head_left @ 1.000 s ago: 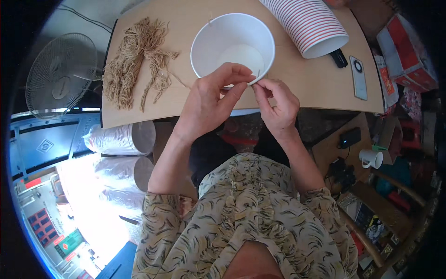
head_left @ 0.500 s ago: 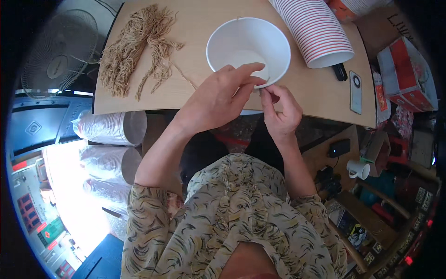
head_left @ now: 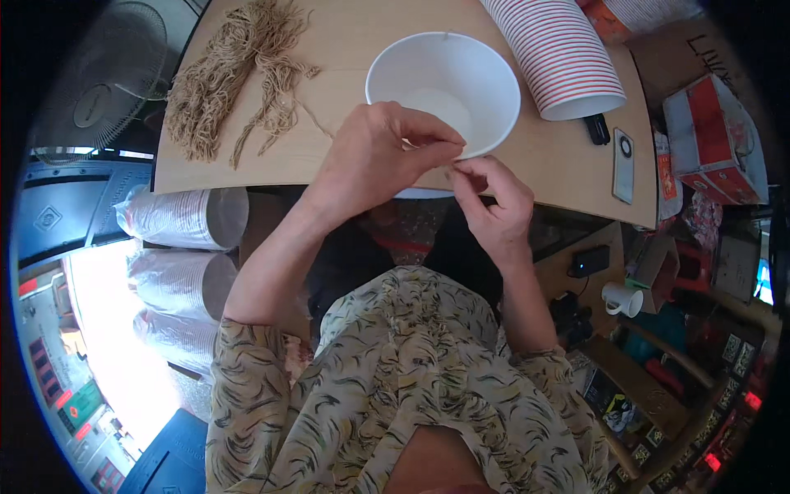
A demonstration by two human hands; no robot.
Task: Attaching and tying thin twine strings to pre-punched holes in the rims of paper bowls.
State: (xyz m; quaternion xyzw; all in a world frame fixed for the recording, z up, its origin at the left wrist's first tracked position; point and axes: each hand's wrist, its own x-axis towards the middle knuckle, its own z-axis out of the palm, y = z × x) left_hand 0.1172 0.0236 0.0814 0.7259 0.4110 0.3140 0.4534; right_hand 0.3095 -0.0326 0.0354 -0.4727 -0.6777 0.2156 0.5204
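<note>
A large white paper bucket (head_left: 415,70) stands on the table, tilted toward me, with a small tan bit at its far rim. At its near rim, my left hand (head_left: 374,160) is closed in a pinch, thumb against forefinger. Just below it, my right hand (head_left: 498,202) pinches too, its fingertips almost meeting the left ones. A tiny tan end, like twine, shows between the hands; most of it is hidden by fingers. A bundle of tan twine (head_left: 218,82) lies at the left, and one loose strand runs from it to behind my left hand.
Nested paper buckets (head_left: 564,58) lie at the table's back right. Near them are a black object (head_left: 599,129) and a flat silvery device (head_left: 623,165). Wrapped bucket stacks (head_left: 177,218) lie left below the table; a fan (head_left: 103,90) stands beyond. A white mug (head_left: 621,300) is at right.
My left fingers, spread over the near rim before, have drawn together into a pinch. My right hand has shifted slightly left and down from the rim. The view has turned a little.
</note>
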